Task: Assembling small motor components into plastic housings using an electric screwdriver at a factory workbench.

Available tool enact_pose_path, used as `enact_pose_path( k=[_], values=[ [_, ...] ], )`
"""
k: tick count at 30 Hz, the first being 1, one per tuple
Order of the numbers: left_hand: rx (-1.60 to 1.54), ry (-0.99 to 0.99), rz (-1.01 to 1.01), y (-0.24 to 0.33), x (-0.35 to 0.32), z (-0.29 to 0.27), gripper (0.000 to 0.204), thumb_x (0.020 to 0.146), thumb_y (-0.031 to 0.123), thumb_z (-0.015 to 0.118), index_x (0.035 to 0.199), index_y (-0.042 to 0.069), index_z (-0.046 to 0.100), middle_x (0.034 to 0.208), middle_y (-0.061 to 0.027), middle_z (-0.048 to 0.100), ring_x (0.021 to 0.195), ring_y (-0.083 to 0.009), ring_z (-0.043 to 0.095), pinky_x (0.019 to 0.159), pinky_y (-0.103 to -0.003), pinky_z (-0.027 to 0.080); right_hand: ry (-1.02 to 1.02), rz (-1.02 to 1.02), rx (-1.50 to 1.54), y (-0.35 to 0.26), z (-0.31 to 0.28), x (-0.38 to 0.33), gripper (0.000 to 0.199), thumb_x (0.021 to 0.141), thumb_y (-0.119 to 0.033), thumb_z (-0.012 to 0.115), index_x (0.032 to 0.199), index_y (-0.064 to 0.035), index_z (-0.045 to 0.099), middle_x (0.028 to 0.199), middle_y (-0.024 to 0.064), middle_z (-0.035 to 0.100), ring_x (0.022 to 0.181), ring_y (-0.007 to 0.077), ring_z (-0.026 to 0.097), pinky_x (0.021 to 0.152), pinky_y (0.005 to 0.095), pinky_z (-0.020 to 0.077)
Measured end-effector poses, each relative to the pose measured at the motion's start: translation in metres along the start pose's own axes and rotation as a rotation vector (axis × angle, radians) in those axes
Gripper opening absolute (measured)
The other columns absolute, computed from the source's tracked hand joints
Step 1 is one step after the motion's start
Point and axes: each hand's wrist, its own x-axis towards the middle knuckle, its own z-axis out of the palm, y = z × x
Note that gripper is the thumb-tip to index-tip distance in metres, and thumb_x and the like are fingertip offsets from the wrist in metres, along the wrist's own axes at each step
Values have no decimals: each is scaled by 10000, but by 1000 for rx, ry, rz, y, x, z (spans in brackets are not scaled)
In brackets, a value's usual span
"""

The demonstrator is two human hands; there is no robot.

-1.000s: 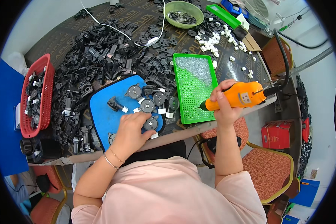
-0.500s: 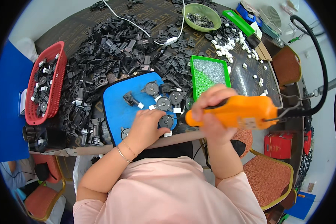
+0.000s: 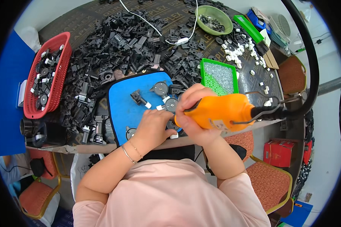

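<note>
An orange electric screwdriver (image 3: 223, 111) lies in the grip of my right hand (image 3: 195, 123), its tip end pointing left and down. Under that end is a round black plastic part (image 3: 172, 125), mostly hidden by my hands. My left hand (image 3: 152, 128) holds this part at its left side, fingers bent over it and thumb along the near side. The work sits on the right part of a blue mat (image 3: 119, 100). Beside it lie more round black parts with white ends (image 3: 161, 89), and a loose black piece with a white tip (image 3: 140, 99).
A green tray (image 3: 203, 75) of small metal screws stands behind my right hand. Black plastic parts (image 3: 117, 45) pile up behind the mat. A red basket (image 3: 66, 72) is at the left, a green bowl (image 3: 201, 25) far back. White pieces (image 3: 235, 55) scatter right. A thick black cable (image 3: 310, 56) arches overhead.
The screwdriver and my right hand have moved left and closer to my left hand, over the round part. My left hand has stayed nearly in place, and the view has shifted slightly.
</note>
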Motion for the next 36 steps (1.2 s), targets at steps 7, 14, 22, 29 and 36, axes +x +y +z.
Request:
enact_pose_path(
  k=[7,14,22,29,36],
  values=[
    [40,13,11,3,0,-4,402,638,214,816,972,73,642,885,-94,650,892,-299,595,820,-407,403,-10,71,96,4,-1,-4,253,754,33,653,942,-33,498,908,107,498,685,144,556,627,251,481],
    [64,44,27,5,-2,-5,372,643,214,808,938,65,640,860,-103,645,877,-309,595,813,-409,406,-54,101,97,7,1,-4,244,748,21,663,929,-54,516,903,101,513,702,136,562,633,242,480],
    [33,44,34,10,-2,-6,417,652,216,812,991,38,645,935,-120,656,929,-310,594,857,-410,404,70,-21,198,-6,-24,0,280,751,-34,720,941,-47,515,896,100,511,676,166,545,591,273,475],
    [29,65,10,14,-5,-10,440,652,207,814,1014,18,652,991,-125,662,955,-301,595,899,-400,397,437,-43,-117,-11,-100,-32,242,793,-10,652,985,-10,504,899,104,505,678,165,557,605,292,485],
    [69,88,38,10,-5,-5,492,607,185,848,1026,23,649,979,-117,666,941,-292,610,873,-385,418,599,16,-98,-2,-113,-53,241,774,49,638,976,-1,517,917,101,532,697,148,565,629,266,490]
  ],
)
